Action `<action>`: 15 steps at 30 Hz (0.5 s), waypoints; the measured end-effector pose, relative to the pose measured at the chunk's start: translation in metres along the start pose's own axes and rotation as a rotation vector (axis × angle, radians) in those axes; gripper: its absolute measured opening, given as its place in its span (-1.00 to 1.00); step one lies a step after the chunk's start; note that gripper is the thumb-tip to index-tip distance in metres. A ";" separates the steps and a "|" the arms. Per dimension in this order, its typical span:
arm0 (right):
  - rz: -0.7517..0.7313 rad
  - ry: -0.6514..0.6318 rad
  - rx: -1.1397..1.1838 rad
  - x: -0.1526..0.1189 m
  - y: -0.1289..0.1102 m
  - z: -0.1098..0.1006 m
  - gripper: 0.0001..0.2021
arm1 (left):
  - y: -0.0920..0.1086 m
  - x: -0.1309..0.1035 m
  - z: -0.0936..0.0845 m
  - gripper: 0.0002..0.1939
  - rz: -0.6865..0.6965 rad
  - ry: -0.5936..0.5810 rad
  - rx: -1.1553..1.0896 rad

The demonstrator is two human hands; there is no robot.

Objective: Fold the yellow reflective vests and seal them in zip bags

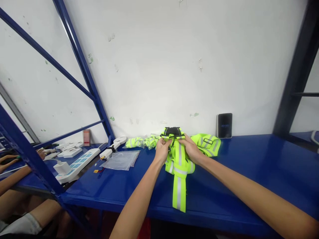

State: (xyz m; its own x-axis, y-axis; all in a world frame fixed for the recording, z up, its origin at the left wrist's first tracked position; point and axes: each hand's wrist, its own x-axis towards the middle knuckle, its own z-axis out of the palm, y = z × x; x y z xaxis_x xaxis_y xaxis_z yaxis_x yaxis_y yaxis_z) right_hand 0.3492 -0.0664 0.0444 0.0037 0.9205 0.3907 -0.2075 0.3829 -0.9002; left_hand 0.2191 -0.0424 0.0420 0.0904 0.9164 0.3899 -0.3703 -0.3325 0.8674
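Observation:
A bright yellow-green reflective strap bundle (179,156) with silver stripes lies on the blue table, one end hanging down toward the front edge. At its top is a black piece (172,131) with yellow-green trim. My left hand (162,149) is closed on the bundle's left side, just below the black piece. On the right side, my right hand (190,148) grips the bundle too, its fingertips partly hidden by the fabric. Another yellow-green reflective piece (210,144) rests on the table behind my right hand.
Plastic-wrapped yellow-green bundles (136,142) and clear bags (121,160) lie to the left. A phone-like device (224,125) leans on the wall. A power strip (79,165) lies beyond the blue frame post (37,162), near another person's arm (17,177).

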 end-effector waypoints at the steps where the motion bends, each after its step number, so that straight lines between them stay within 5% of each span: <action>1: -0.060 0.016 -0.110 0.000 -0.001 -0.003 -0.68 | -0.002 -0.001 0.001 -0.65 -0.024 0.017 -0.039; 7: -0.232 -0.053 -0.374 0.000 -0.011 -0.014 -0.36 | -0.002 -0.009 0.002 -0.71 -0.033 0.010 -0.151; 10: -0.288 -0.085 -0.492 -0.002 -0.012 -0.016 -0.50 | -0.010 -0.013 -0.002 -0.70 -0.043 0.050 -0.062; 15: -0.100 -0.073 -0.355 -0.003 -0.005 -0.012 -0.53 | -0.017 -0.018 -0.006 -0.75 -0.045 0.104 0.082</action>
State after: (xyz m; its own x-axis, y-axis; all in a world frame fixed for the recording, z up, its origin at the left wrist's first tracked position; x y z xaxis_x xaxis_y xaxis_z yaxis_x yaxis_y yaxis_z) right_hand 0.3624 -0.0701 0.0452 -0.0653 0.8742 0.4812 0.1427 0.4854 -0.8625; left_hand 0.2185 -0.0524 0.0188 0.0077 0.9474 0.3200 -0.2912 -0.3040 0.9071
